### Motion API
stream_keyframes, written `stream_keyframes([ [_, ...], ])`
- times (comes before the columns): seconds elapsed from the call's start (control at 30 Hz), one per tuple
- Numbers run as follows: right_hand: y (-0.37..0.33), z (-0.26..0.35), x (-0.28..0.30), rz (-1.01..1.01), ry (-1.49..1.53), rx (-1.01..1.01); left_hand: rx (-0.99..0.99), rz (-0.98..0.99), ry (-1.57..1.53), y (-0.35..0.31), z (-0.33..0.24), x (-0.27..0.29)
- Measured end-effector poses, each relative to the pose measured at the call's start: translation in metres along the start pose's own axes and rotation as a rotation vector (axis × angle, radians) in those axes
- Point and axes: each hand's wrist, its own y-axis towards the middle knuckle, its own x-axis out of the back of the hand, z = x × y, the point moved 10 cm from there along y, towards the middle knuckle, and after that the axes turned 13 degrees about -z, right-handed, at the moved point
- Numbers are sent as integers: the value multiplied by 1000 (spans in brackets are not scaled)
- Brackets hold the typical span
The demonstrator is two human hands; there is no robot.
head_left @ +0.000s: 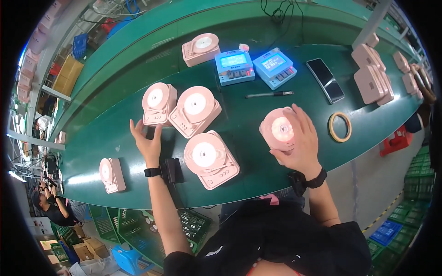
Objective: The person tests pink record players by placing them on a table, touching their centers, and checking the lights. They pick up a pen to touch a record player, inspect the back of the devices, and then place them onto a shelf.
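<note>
My right hand [301, 138] is wrapped round a pink toy record player [275, 120], whose light disc glows at the centre. Fingers lie along its right side and top, with the thumb at its lower edge. My left hand [148, 143] has thumb and fingers spread, just below another pink record player [155, 97]; I cannot tell whether they touch it. Close by are a second record player [195, 106] and a larger-looking one [205, 155], both with white-centred discs. A smaller-looking one [108, 172] lies at the far left of the green table [92, 142].
Two blue-lit testers [235, 66] [275, 68] stand at the back beside another record player [202, 48]. A pen [269, 94], a phone [325, 80] and a tape roll [340, 127] lie to the right. Pink casings [372, 78] are stacked beyond. Another person [55, 207] is at far left.
</note>
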Motion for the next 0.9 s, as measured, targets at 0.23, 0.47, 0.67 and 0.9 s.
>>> stream_keyframes([
  [0.23, -9, -27, -7, 68, -4, -155, -388, 221, -36, 60, -133, -82],
  [0.47, 1, -4, -6, 73, 8, -22, -651, 671, 308, 91, -153, -264],
  [0.67, -8, 2, -9, 84, 65, 22, -532, 891, -64, 77, -159, -368],
  [0.9, -11, -15, -9, 92, -24, -88, -895, 371, 421, 76, -218, -256],
])
